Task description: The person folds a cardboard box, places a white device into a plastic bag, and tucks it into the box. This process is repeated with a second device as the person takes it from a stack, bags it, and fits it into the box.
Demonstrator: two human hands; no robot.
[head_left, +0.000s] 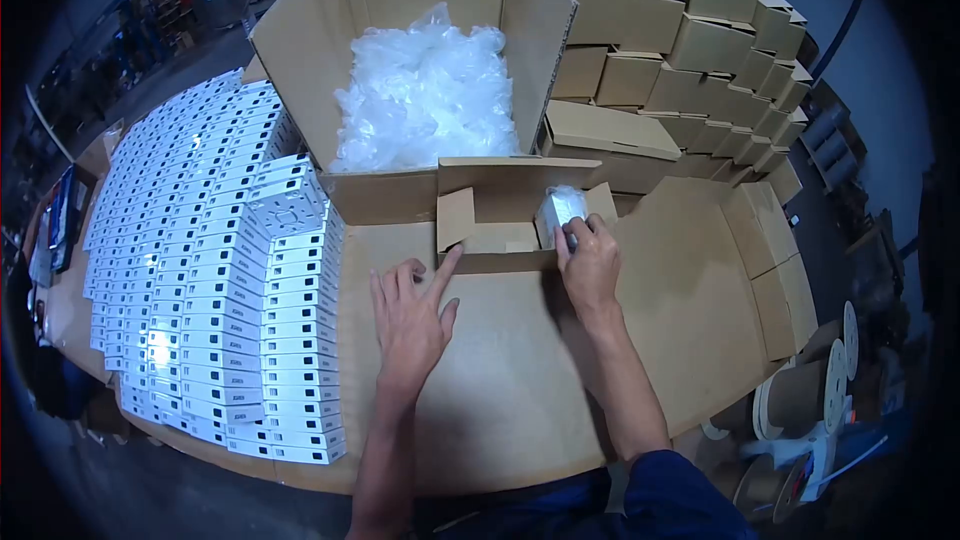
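A small open cardboard box [490,262] sits in front of me with its flaps up. Inside its right end stands an item wrapped in clear plastic [563,205], whose kind I cannot make out. My right hand [592,268] has its fingers closed on the near side of this wrapped item. At the box's front left corner is my left hand [412,312], fingers spread, the index fingertip at or very near the cardboard. Nothing is held in it.
Stacked white boxes [215,290] with dark square ports fill the left side. A large carton [290,90] of clear plastic bags [430,90] stands behind the small box. Many closed cardboard boxes [700,50] are piled at the back right. Cable spools [805,395] stand at lower right.
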